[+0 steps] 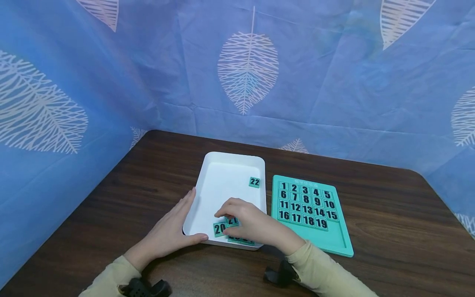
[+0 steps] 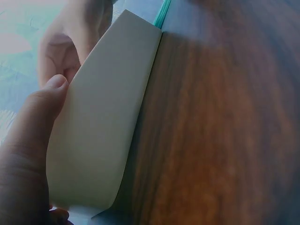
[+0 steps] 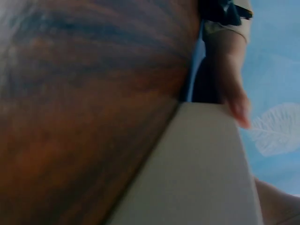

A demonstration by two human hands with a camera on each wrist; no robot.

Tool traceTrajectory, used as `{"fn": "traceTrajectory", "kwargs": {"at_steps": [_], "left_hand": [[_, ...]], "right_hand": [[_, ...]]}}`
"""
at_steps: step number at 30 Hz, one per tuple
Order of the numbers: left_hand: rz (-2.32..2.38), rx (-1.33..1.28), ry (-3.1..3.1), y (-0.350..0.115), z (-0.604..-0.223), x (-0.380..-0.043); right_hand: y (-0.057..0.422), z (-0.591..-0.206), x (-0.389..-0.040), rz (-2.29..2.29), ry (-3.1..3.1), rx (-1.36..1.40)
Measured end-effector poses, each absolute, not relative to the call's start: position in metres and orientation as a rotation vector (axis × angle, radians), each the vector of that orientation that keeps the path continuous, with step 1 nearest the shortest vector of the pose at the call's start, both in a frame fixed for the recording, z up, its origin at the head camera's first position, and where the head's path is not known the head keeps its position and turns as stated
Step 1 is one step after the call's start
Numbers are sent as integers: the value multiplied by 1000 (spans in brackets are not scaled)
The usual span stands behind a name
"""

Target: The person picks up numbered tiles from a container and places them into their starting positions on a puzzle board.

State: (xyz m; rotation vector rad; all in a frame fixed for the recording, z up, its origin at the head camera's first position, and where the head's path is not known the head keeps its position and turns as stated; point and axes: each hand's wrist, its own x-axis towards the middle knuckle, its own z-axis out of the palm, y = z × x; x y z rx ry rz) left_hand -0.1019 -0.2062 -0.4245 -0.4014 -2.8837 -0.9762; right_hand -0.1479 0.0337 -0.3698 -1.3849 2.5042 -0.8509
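Note:
Number tiles lie near the front of a white tray (image 1: 219,181); among them I see a 20 tile (image 1: 219,229) and a 21 tile (image 1: 232,221), while others there are partly hidden. My right hand (image 1: 252,220) is over this group, thumb and forefinger apart, with no tile plainly pinched. Against the tray's front left corner rests my left hand (image 1: 168,229), its fingers straight along the side and its thumb at the front edge. The left wrist view shows that thumb (image 2: 55,89) at the rim. A 22 tile (image 1: 254,182) lies alone farther back in the tray.
Right of the tray is a green number board (image 1: 334,239) with tiles 1 to 19 set in rows; its lower part is bare green. Both stand on a dark wooden table (image 1: 389,214). A blue leaf-patterned cloth (image 1: 315,74) hangs behind.

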Motion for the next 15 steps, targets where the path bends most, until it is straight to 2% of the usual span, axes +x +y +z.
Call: {"fn": "traceTrajectory", "kwargs": {"at_steps": [15], "left_hand": [[-974, -416, -2875, -208, -426, -103]], "right_hand": [[18, -381, -153, -674, 2498, -1373]]}}
